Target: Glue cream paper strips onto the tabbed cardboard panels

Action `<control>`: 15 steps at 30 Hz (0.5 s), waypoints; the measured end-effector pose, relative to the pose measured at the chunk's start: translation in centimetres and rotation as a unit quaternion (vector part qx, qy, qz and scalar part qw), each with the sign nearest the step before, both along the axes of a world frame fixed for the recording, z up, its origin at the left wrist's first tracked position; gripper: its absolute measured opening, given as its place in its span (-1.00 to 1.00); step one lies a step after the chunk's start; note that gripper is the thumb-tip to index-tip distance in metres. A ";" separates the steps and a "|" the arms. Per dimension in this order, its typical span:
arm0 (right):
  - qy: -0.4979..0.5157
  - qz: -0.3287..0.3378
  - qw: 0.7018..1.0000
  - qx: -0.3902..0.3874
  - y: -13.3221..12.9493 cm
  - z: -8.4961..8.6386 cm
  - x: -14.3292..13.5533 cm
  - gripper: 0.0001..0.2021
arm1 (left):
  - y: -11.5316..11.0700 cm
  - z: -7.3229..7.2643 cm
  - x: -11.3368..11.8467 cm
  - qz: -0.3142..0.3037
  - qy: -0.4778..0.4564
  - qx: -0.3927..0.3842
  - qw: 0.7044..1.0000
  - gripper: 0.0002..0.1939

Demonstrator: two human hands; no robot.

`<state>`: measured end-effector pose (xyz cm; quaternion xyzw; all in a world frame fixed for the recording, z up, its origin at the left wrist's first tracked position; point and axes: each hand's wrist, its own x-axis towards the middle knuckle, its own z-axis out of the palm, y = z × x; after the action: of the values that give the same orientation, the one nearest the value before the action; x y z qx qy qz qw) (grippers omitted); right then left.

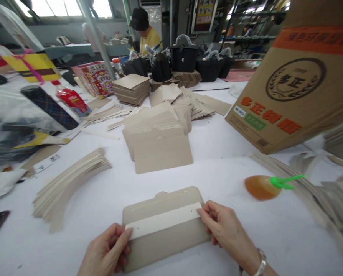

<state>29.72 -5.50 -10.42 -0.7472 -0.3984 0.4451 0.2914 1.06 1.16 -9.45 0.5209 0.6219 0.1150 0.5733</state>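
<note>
A white strip (165,221) with a small hole near each end lies across a beige board (171,245) with rounded corners and a small tab on its far edge. My left hand (109,247) pinches the strip's left end between thumb and fingers. The strip's right end is pinched by my right hand (223,224), whose wrist carries a bracelet. Beyond them, similar beige boards (162,151) are fanned out in an overlapping pile. A fan of narrow beige strips (73,180) lies to the left.
An orange glue bottle (262,187) with a green nozzle lies at the right, before a large brown paper bag (298,84). Red bottle (72,99), stacked cards (132,90) and black handbags (183,57) stand farther back. A person in yellow (151,38) sits behind.
</note>
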 end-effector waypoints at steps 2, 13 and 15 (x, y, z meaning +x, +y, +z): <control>-0.008 0.003 1.000 -0.011 -0.2 -0.5 0.1 -0.65 | 0.0 0.3 0.1 -0.002 -0.011 0.008 1.000 -0.53; -0.001 0.001 0.997 -0.077 -0.8 -3.1 1.1 -0.59 | -0.1 0.2 0.3 0.030 -0.015 0.041 0.999 -0.65; 0.001 0.003 0.997 -0.081 -0.8 -3.2 1.2 -0.59 | -0.1 0.2 0.2 0.032 -0.014 0.042 0.999 -0.66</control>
<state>30.90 -6.27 -13.66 -0.7664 -0.3631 0.4776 0.2294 1.27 1.05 -9.26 0.5226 0.6246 0.1664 0.5559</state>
